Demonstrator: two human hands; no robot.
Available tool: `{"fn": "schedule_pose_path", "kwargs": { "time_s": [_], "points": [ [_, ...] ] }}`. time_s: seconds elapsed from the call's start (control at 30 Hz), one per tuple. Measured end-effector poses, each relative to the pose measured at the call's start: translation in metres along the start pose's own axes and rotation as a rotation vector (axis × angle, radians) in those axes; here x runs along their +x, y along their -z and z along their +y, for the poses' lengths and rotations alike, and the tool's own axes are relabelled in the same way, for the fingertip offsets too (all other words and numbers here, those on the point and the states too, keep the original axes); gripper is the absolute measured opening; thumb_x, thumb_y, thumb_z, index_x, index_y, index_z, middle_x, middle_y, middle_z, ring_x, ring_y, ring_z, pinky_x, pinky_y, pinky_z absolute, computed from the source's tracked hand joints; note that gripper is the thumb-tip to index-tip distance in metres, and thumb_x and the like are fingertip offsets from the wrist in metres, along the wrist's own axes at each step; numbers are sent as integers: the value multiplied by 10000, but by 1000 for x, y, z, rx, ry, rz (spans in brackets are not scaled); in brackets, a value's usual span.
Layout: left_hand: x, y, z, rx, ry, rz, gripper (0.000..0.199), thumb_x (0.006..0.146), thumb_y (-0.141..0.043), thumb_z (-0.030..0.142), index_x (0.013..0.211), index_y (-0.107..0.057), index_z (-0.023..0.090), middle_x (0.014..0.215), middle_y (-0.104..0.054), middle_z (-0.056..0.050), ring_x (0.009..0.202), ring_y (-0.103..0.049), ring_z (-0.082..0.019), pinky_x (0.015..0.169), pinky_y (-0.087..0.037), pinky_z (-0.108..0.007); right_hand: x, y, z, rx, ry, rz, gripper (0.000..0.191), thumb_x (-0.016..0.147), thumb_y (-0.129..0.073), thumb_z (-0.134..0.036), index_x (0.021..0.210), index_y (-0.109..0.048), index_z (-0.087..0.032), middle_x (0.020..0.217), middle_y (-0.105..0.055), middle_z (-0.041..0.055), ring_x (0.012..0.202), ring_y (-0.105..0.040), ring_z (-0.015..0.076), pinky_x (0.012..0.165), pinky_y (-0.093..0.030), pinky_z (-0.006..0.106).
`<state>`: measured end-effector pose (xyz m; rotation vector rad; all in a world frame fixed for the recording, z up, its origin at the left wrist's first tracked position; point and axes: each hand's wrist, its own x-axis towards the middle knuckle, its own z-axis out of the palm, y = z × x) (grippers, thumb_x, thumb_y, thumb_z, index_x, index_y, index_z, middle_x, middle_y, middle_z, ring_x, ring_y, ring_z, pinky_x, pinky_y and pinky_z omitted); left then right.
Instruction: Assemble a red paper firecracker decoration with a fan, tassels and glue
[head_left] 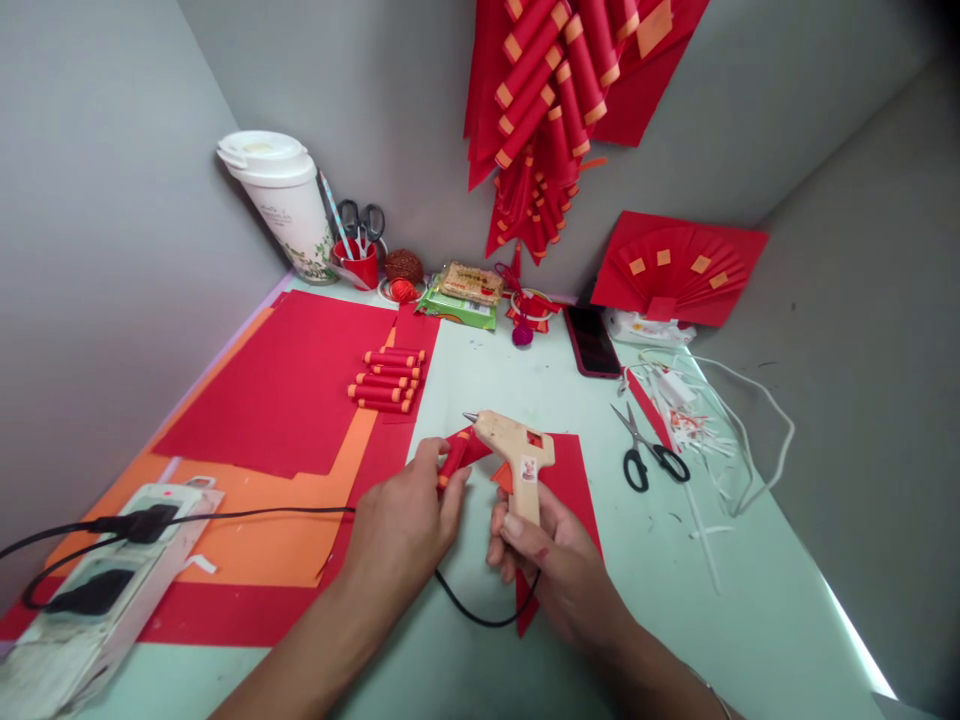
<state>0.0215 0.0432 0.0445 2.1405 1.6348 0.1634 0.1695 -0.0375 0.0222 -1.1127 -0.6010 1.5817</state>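
Between the thumb and fingers of my left hand (409,515) is a red paper roll (454,457) with orange ends. My right hand (551,550) grips the handle of a cream glue gun (517,450), whose metal nozzle points left, just above the roll. A black cable hangs from the gun's handle and passes below my left hand. Under the gun and my right hand lies a red paper sheet (574,480). Several finished red rolls (386,380) with orange ends lie on a red strip beyond my left hand.
Red sheets (277,380) and orange paper (277,540) cover the left side, beside a power strip (112,600). Black-handled scissors (636,450), paper scraps and a white cable lie right. A phone (592,342), white cup (281,205) and red pen cup (358,268) stand or lie behind.
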Motion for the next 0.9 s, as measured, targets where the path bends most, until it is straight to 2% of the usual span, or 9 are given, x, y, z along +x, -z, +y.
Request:
{"fn": "schedule_pose_path", "kwargs": {
  "time_s": [0.2, 0.33, 0.43, 0.57, 0.67, 0.77, 0.9],
  "points": [
    [7, -7, 3, 98, -31, 29, 231, 974, -407, 383, 978, -589, 239, 728, -721, -67, 686, -697, -287, 524, -207, -290, -5, 4, -2, -31, 35, -14, 313, 832, -736, -416, 977, -588, -182, 749, -647, -4, 574, -553, 116, 577, -465, 248],
    [6, -8, 0, 103, -21, 78, 222, 966, -433, 386, 969, -605, 246, 786, -740, -75, 674, -685, -266, 530, -213, -284, -12, 10, -7, -24, 125, -2, 313, 816, -763, -411, 962, -593, -192, 801, -651, 7, 570, -576, 120, 550, -498, 254],
    [4, -8, -4, 49, 2, 107, 198, 939, -475, 394, 933, -609, 249, 742, -717, -67, 636, -656, -261, 532, -203, -285, -21, 11, -11, -27, 214, 39, 282, 808, -781, -382, 928, -602, -201, 804, -664, 9, 569, -598, 128, 531, -507, 257],
    [1, 0, -11, -136, 59, 142, 212, 916, -489, 440, 931, -581, 250, 629, -623, -25, 582, -594, -252, 552, -231, -291, -30, 5, -7, -20, 254, 145, 310, 780, -806, -422, 885, -605, -211, 722, -663, 1, 553, -592, 139, 493, -486, 254],
    [-1, 11, -15, -379, 90, 138, 315, 930, -417, 537, 977, -539, 250, 712, -628, -18, 637, -590, -227, 582, -339, -292, -29, 4, 2, -2, 233, 204, 356, 787, -777, -505, 834, -593, -204, 655, -649, 3, 514, -557, 133, 478, -460, 255],
    [-2, 18, -15, -629, 85, 45, 397, 947, -309, 580, 939, -511, 239, 743, -610, -6, 583, -542, -170, 554, -407, -272, -23, 5, 8, 20, 223, 248, 383, 798, -756, -534, 792, -567, -200, 644, -647, 5, 505, -519, 114, 481, -436, 241],
    [-3, 17, -9, -776, 78, -68, 369, 935, -343, 541, 992, -503, 213, 780, -626, -9, 528, -491, -131, 512, -420, -253, -17, 6, 2, 19, 164, 229, 352, 806, -775, -481, 860, -568, -202, 706, -676, 10, 598, -563, 117, 580, -469, 242]
  ]
}}
